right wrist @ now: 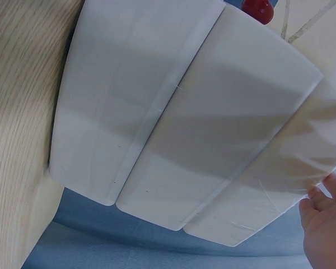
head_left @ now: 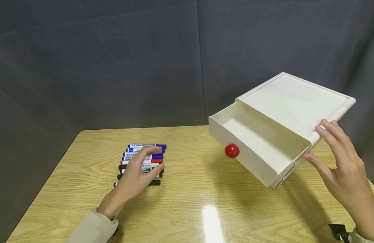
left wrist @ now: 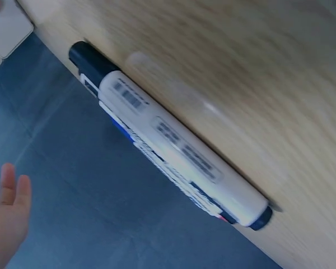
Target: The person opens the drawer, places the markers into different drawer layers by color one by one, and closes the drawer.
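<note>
Several whiteboard markers with blue, red and black caps lie side by side in a row at the left of the head view, among them a red-capped marker (head_left: 157, 161). My left hand (head_left: 136, 177) hovers over the row, its thumb and index finger apart with nothing between them. A black-capped marker (left wrist: 173, 140) fills the middle of the left wrist view. On the right stands a white drawer box (head_left: 296, 101), its drawer (head_left: 250, 153) pulled out and bare inside, with a red round knob (head_left: 232, 151). The fingers of my right hand (head_left: 346, 162) rest on the box's right edge, thumb lower along its side.
Everything sits on a light wood table (head_left: 187, 189). Behind its far edge hangs a dark grey curtain (head_left: 144, 67). The pulled-out drawer projects toward the table's middle. In the right wrist view, the box's panelled side wall (right wrist: 157, 112) stands close by the tabletop.
</note>
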Demonstrator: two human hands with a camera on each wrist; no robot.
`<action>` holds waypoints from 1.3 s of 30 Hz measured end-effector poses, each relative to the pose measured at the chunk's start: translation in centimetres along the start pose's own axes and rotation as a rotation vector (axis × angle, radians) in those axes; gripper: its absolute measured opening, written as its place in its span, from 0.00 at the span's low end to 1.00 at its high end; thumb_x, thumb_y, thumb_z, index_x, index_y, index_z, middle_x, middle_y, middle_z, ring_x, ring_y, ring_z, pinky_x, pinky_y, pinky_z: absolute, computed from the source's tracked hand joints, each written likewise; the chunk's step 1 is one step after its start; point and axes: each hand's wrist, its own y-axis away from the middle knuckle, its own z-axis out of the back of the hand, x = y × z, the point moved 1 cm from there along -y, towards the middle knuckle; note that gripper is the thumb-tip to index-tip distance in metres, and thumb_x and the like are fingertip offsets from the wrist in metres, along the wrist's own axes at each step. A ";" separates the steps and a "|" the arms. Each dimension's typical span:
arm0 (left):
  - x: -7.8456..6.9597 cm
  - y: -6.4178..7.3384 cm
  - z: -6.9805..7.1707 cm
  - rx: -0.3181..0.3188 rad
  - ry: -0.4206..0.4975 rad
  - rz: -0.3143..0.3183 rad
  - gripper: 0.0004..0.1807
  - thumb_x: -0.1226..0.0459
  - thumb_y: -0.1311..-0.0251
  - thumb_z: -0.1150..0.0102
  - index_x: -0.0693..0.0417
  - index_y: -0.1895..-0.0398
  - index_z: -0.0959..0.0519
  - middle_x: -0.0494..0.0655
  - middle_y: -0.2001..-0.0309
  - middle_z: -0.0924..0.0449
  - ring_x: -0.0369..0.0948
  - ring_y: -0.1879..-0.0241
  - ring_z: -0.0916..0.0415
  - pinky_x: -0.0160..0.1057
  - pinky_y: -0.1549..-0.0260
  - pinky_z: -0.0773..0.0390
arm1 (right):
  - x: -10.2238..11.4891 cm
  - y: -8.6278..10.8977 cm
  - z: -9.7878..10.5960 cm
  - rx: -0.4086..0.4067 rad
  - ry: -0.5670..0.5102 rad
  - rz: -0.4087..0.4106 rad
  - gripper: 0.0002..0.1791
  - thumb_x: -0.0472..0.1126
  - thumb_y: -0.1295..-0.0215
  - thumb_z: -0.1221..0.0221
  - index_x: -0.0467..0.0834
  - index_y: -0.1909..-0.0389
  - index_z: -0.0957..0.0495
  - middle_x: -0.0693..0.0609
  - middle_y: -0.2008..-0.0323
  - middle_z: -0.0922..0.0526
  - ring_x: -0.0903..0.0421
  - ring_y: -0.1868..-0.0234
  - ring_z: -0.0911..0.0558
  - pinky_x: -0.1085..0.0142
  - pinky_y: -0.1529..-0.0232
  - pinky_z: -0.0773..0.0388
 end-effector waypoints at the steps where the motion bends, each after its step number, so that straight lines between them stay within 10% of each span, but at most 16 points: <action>1: 0.1 0.1 0.1 0.001 -0.006 0.003 0.24 0.65 0.39 0.33 0.53 0.39 0.26 0.47 0.40 0.22 0.47 0.38 0.27 0.57 0.39 0.27 | 0.0 0.0 0.0 -0.001 -0.001 0.001 0.42 0.64 0.33 0.48 0.25 0.43 0.26 0.26 0.42 0.26 0.51 0.26 0.34 0.67 0.24 0.42; 19: 1.8 1.6 1.7 0.007 -0.045 0.043 0.26 0.66 0.40 0.33 0.53 0.38 0.27 0.48 0.40 0.23 0.45 0.39 0.28 0.56 0.41 0.28 | -0.3 0.0 -0.1 0.001 0.005 -0.003 0.43 0.64 0.33 0.48 0.26 0.43 0.26 0.26 0.41 0.26 0.50 0.26 0.34 0.67 0.24 0.42; 33: 3.7 2.9 3.1 -0.013 -0.079 0.041 0.27 0.67 0.40 0.33 0.50 0.38 0.27 0.46 0.40 0.22 0.38 0.39 0.29 0.23 0.37 0.36 | -0.5 0.0 -0.1 0.017 0.011 0.003 0.43 0.64 0.33 0.49 0.26 0.41 0.27 0.26 0.40 0.27 0.45 0.26 0.35 0.68 0.24 0.42; 39: 4.3 3.4 3.6 -0.022 -0.100 0.064 0.27 0.67 0.42 0.31 0.50 0.38 0.26 0.49 0.40 0.22 0.41 0.40 0.28 0.41 0.37 0.30 | -0.6 0.0 -0.2 0.028 0.015 -0.008 0.44 0.65 0.34 0.49 0.26 0.41 0.28 0.27 0.39 0.27 0.47 0.26 0.35 0.68 0.24 0.42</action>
